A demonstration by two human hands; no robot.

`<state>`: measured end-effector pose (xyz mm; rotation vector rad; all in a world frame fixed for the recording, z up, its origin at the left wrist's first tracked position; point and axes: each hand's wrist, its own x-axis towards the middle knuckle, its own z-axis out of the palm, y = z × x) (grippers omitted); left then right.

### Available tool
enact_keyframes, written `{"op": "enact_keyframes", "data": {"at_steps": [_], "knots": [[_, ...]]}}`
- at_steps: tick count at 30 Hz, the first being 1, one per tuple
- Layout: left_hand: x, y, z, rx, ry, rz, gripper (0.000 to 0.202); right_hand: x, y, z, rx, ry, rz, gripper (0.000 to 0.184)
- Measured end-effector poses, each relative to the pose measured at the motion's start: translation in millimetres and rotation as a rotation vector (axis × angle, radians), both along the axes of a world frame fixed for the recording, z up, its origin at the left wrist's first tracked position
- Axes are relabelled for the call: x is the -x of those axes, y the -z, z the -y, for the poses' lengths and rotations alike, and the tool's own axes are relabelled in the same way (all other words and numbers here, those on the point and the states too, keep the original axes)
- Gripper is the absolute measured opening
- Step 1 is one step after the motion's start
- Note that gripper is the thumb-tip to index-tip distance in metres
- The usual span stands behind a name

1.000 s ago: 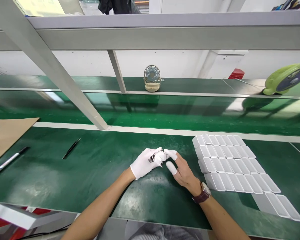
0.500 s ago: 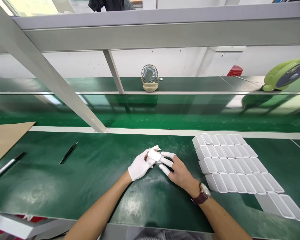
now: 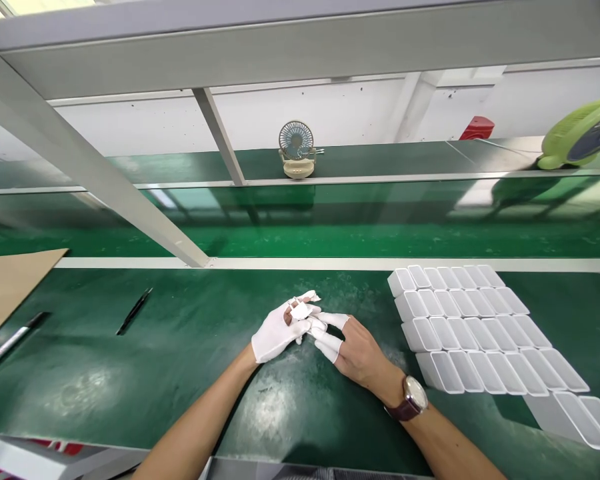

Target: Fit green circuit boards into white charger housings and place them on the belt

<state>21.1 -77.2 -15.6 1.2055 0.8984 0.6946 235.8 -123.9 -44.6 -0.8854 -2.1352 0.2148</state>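
Observation:
My left hand (image 3: 274,332) wears a white glove and is closed round a small white part (image 3: 300,310) held above the green bench. My right hand (image 3: 356,348) is bare apart from white finger cots; its fingertips pinch the same part from the right. A brown-strapped watch (image 3: 409,400) sits on the right wrist. What the part is stays hard to make out. Both hands meet at the middle of the bench, just left of the rows of white cases (image 3: 473,330).
Several rows of small white cases lie on the green mat (image 3: 130,373) at the right. Black tweezers (image 3: 135,311) and a marker pen (image 3: 10,342) lie at the left beside brown cardboard (image 3: 7,283). A small blue fan (image 3: 296,149) and a green fan (image 3: 580,132) stand beyond the conveyor.
The hands have drawn closer together and slightly left. A second ago a dark metallic piece showed in the left hand; now only the white part shows between the fingers.

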Motion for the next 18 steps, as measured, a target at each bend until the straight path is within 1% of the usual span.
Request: {"op": "enact_keyframes", "data": {"at_steps": [5,8,12,14,18], "knots": [[1,5.1,-1,0.016,0.019,0.002,0.067,3,-3.5,1,0.015,0.02,0.009,0.03],[1,5.5,-2,0.019,0.022,-0.008,0.068,5,-5.3,1,0.035,0.046,0.025,0.027],[0,3.9,-3,0.022,0.02,0.004,0.069,5,0.2,0,0.047,0.049,0.05,0.023],[-1,3.1,-2,0.026,0.02,0.02,0.07,4,4.5,0,0.029,0.046,0.039,0.026],[0,2.5,-1,0.029,0.022,0.053,0.071,5,9.6,0,-0.01,0.046,0.006,0.038]]}}
